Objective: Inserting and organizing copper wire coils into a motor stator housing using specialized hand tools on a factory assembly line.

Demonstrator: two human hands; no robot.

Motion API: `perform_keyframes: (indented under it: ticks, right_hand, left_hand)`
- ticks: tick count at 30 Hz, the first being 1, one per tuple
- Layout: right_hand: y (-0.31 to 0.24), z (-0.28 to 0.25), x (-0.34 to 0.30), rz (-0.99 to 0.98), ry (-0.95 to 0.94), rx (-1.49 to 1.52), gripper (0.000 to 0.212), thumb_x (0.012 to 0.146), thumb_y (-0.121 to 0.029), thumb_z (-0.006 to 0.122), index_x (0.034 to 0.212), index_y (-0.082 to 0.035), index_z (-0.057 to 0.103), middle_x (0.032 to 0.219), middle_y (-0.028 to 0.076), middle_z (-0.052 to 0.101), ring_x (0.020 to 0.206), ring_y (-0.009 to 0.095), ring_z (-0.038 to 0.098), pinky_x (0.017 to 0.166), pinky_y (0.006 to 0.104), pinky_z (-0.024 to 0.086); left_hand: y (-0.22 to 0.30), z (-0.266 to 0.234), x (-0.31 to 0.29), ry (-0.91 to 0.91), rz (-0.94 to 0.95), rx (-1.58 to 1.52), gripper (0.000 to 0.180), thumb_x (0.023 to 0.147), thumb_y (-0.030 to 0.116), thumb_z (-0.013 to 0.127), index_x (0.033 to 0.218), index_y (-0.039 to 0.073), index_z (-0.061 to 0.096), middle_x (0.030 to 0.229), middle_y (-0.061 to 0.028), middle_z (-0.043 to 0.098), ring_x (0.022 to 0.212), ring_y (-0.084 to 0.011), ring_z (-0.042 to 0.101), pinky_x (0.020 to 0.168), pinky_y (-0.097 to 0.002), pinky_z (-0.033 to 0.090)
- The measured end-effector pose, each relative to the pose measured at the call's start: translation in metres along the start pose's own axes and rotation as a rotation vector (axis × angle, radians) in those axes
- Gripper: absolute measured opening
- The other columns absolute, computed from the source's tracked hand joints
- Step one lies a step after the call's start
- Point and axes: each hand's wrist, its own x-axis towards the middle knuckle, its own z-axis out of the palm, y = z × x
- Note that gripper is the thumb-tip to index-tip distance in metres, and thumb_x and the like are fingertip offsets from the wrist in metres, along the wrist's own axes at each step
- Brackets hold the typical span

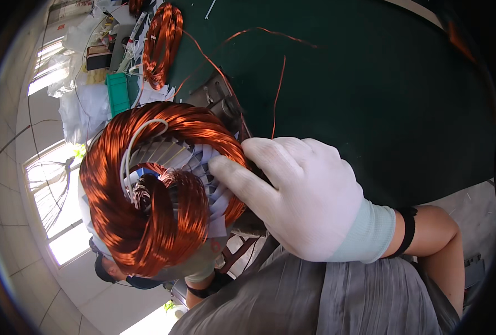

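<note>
A motor stator with thick copper windings is tilted toward me at the left. White slot liners line its inner edge, and a white sleeved lead loops over the windings. A bundle of copper coils hangs across the bore. My right hand, in a white glove, closes on the stator's right side, with one fingertip at the slot liners and other fingers over the outer winding. Under the stator is my left hand, gloved too; its fingers are hidden behind the windings.
A dark green table spreads behind, with loose copper wire ends above it. At the upper left lie a copper coil, a green box and clear plastic bags. Another person in a dark cap is partly visible beyond the stator.
</note>
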Motion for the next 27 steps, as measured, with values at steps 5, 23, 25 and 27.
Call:
perform_keyframes:
  ticks: [5, 23, 25, 27]
  right_hand:
    - [0.001, 0.002, 0.001, 0.013, 0.002, -0.004, 0.044, 0.075, -0.015, 0.067, 0.119, -0.012, 0.072, 0.102, 0.011, 0.064, 0.080, 0.024, 0.065, 0.066, 0.0348, 0.054]
    - [0.000, -0.001, 0.012, 0.073, -0.068, 0.116, 0.067, 0.071, -0.004, 0.067, 0.137, -0.017, 0.065, 0.099, 0.015, 0.057, 0.084, 0.032, 0.055, 0.073, 0.0389, 0.048]
    - [-0.001, -0.002, 0.012, 0.069, -0.109, 0.127, 0.067, 0.071, -0.002, 0.067, 0.137, -0.017, 0.065, 0.095, 0.014, 0.056, 0.082, 0.031, 0.054, 0.071, 0.0390, 0.046]
    - [0.000, -0.002, 0.012, 0.063, -0.112, 0.114, 0.069, 0.070, -0.002, 0.066, 0.137, -0.017, 0.065, 0.094, 0.014, 0.055, 0.081, 0.031, 0.053, 0.071, 0.0390, 0.046]
  left_hand:
    - [-0.001, 0.004, -0.004, 0.008, -0.014, 0.004, 0.030, 0.087, 0.019, 0.067, 0.113, 0.004, 0.069, 0.108, -0.0139, 0.070, 0.101, -0.0311, 0.068, 0.091, -0.0445, 0.055]
    - [-0.010, 0.003, -0.004, 0.030, -0.008, -0.006, 0.034, 0.088, 0.022, 0.068, 0.117, 0.005, 0.066, 0.111, -0.0131, 0.068, 0.102, -0.0300, 0.067, 0.092, -0.0435, 0.054]
    - [-0.010, 0.002, -0.004, 0.029, -0.007, -0.011, 0.035, 0.088, 0.022, 0.068, 0.117, 0.005, 0.066, 0.111, -0.0130, 0.068, 0.102, -0.0299, 0.067, 0.092, -0.0434, 0.054]
    - [-0.011, 0.002, -0.002, 0.027, 0.000, -0.016, 0.035, 0.088, 0.022, 0.068, 0.118, 0.005, 0.065, 0.112, -0.0130, 0.068, 0.102, -0.0298, 0.067, 0.092, -0.0433, 0.054]
